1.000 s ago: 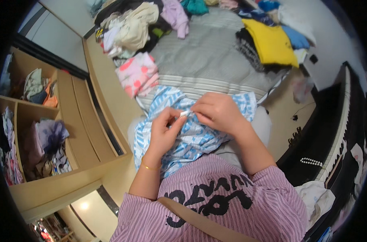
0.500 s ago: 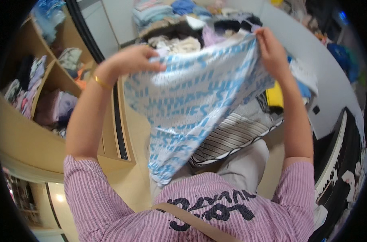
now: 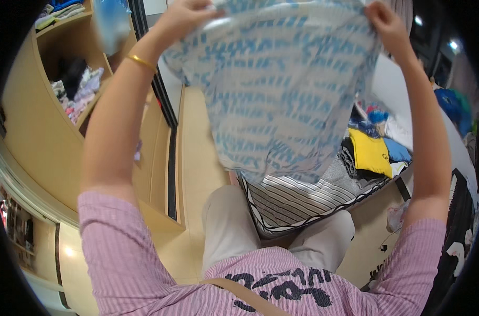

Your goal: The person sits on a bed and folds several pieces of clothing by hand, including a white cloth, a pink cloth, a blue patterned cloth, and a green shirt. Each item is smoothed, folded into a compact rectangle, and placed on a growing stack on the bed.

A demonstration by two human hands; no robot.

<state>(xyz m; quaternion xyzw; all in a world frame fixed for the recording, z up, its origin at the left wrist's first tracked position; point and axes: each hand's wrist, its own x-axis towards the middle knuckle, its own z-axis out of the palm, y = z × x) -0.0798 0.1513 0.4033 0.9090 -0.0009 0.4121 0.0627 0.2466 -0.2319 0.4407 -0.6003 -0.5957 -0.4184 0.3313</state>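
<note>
the left hand [image 3: 197, 10] and the right hand [image 3: 385, 23] are held wide apart at the top of the view, and each one is closed on the upper edge of a white printed cloth [image 3: 281, 95] with rows of light blue letters. the left hand, which is cut a little by the border and somewhat blurred, pinches the upper left part; the right hand grips the upper right corner. between them the cloth hangs in the air, spread broad, in front of the person and before the near end of the bed [image 3: 297, 205]; whether its lower edge touches the striped bedding, i cannot tell. around the left wrist there is a thin gold-coloured bracelet [image 3: 141, 62]. on the bed, to the right of the cloth, a folded yellow garment [image 3: 370, 152] lies just beside a blue garment [image 3: 397, 150]. on the left side stands a wooden wardrobe [image 3: 37, 126], and in its open compartment there is a heap of clothes [image 3: 84, 95]. the person wears a pink striped shirt [image 3: 113, 231], crossed by a tan strap [image 3: 242, 297], and pale trousers [image 3: 229, 226], with the legs close to the bed.
</note>
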